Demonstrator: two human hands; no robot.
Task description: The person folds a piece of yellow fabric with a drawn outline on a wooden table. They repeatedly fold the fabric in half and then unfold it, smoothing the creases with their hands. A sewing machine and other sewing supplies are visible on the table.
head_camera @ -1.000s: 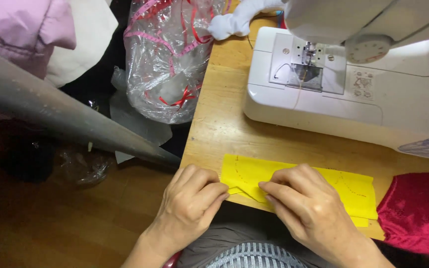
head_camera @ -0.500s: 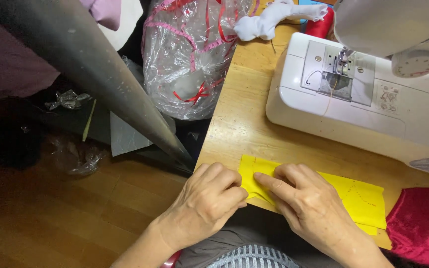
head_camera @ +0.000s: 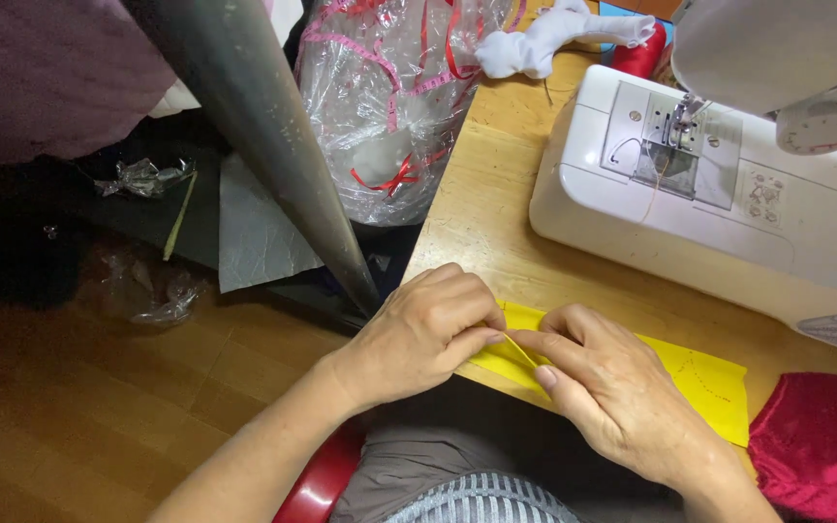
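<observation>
A yellow piece of fabric (head_camera: 699, 383) lies along the near edge of the wooden table (head_camera: 496, 203). My left hand (head_camera: 418, 334) and my right hand (head_camera: 607, 387) meet at its left end, and both pinch a raised fold of the yellow cloth between fingertips and thumbs. My right hand rests on top of the fabric, which runs out to the right from under it. The left end of the cloth is hidden beneath my left hand.
A white sewing machine (head_camera: 719, 184) stands at the back right. A clear plastic bag with red ribbons (head_camera: 389, 97) hangs off the table's left side beside a grey metal pole (head_camera: 263, 126). Red fabric (head_camera: 821, 450) lies at the right edge. White cloth (head_camera: 559, 39) sits behind.
My head has turned, so the table and machine sit further right in view. Both hands have closed in on the cloth's left end and lifted a fold.
</observation>
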